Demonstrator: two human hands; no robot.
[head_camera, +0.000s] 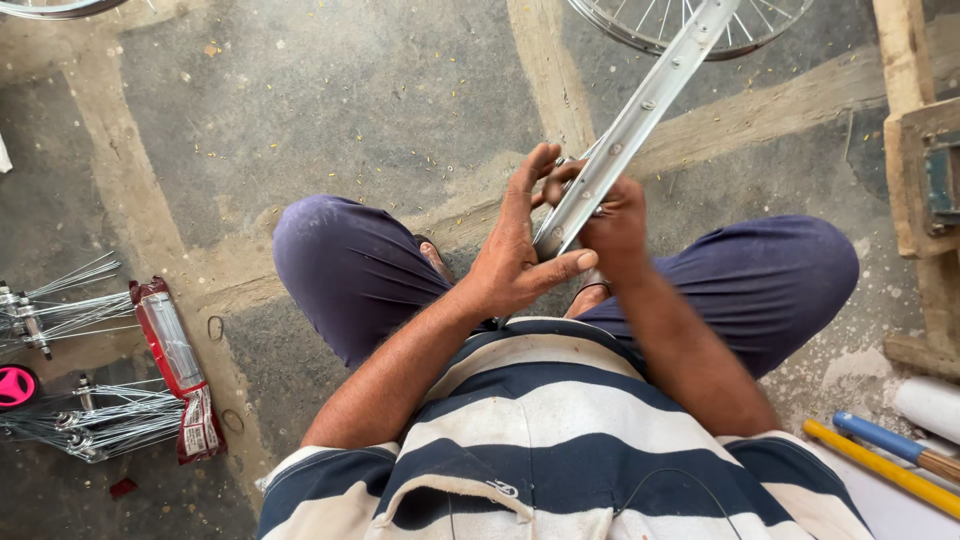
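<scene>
Worn grey concrete floor (330, 90), wooden frame (915, 150) at right.

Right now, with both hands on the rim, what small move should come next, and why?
Probably seat a spoke in the nearest hole: the left hand steadies the metal rim, the right hand pinches at it, its fingertips hidden, and loose spokes lie on the floor.

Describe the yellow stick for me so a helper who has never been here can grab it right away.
Start from the seated person's right knee and look down to the picture's bottom right corner. There a yellow stick lies slanting on the floor. Beside it lies a blue-handled tool; the yellow one is longer, plain and nearer the person.
</scene>
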